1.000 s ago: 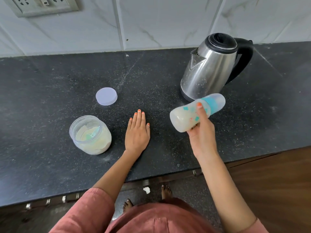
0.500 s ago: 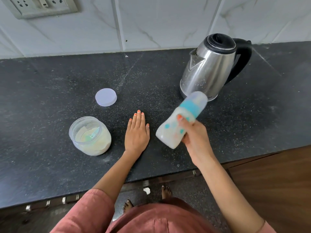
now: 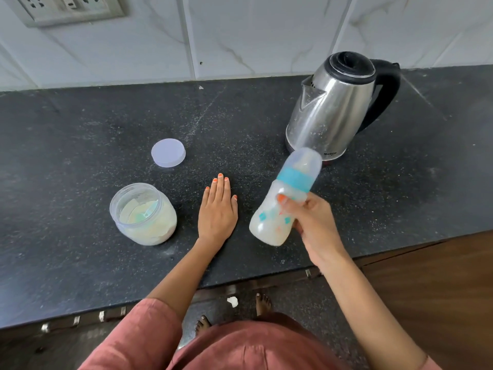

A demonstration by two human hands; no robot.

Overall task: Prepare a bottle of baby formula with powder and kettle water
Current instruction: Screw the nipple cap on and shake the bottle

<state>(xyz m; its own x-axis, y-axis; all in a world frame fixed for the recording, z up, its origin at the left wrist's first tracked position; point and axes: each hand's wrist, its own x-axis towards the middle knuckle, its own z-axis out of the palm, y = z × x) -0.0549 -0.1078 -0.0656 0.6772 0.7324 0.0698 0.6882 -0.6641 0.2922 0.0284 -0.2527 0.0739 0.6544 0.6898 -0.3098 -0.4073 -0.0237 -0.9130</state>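
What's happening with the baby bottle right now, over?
Right hand grips capped bottle, tilted, milky inside. Left hand flat on counter. Powder jar open, lid lying apart. Kettle upright behind.

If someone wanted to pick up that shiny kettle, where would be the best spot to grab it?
By its black loop handle, coming from the right. The kettle stands upright, spout pointing left, handle sticking out on the right with a gap for fingers. The steel body looks too wide and smooth to hold well.
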